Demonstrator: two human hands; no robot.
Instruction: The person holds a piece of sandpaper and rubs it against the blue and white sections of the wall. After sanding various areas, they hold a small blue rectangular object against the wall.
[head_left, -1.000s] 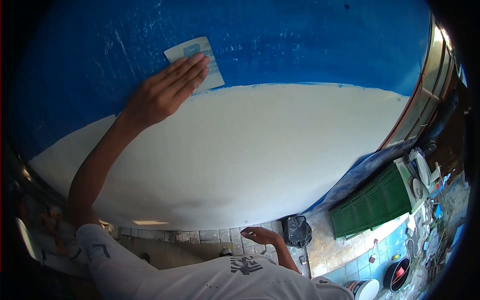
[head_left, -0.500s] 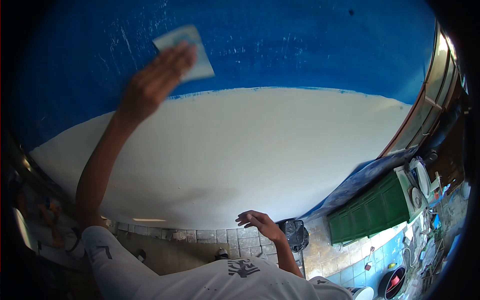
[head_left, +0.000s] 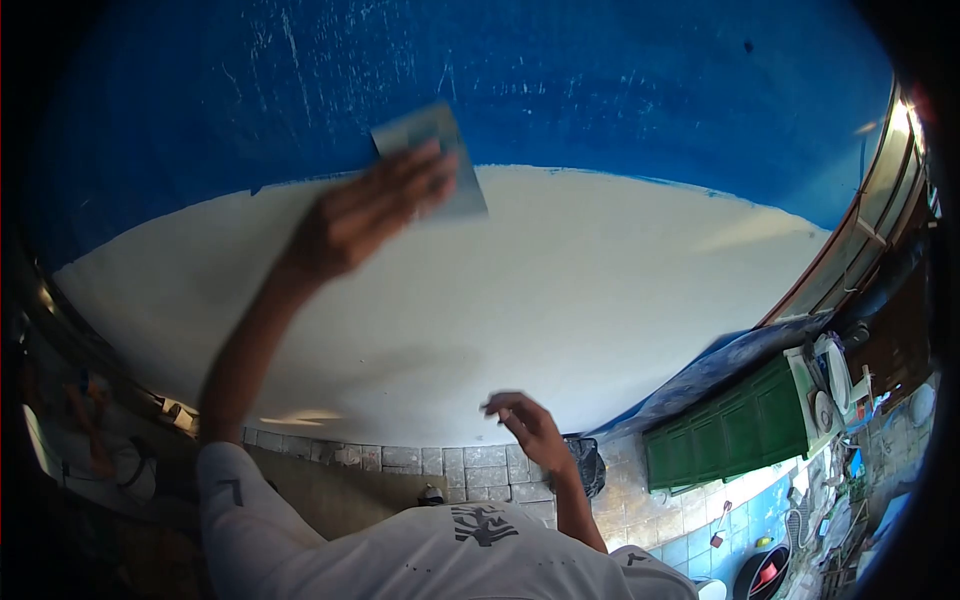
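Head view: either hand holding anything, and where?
Left hand presses a pale sheet against the blue wall, fingers across its lower part. Right hand holds nothing.

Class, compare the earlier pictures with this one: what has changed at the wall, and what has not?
The left hand slid its pale sheet rightward along the blue wall to the cream edge. The right hand rose, fingers open. Sheet stays pressed under the left fingers; green cabinet unchanged.
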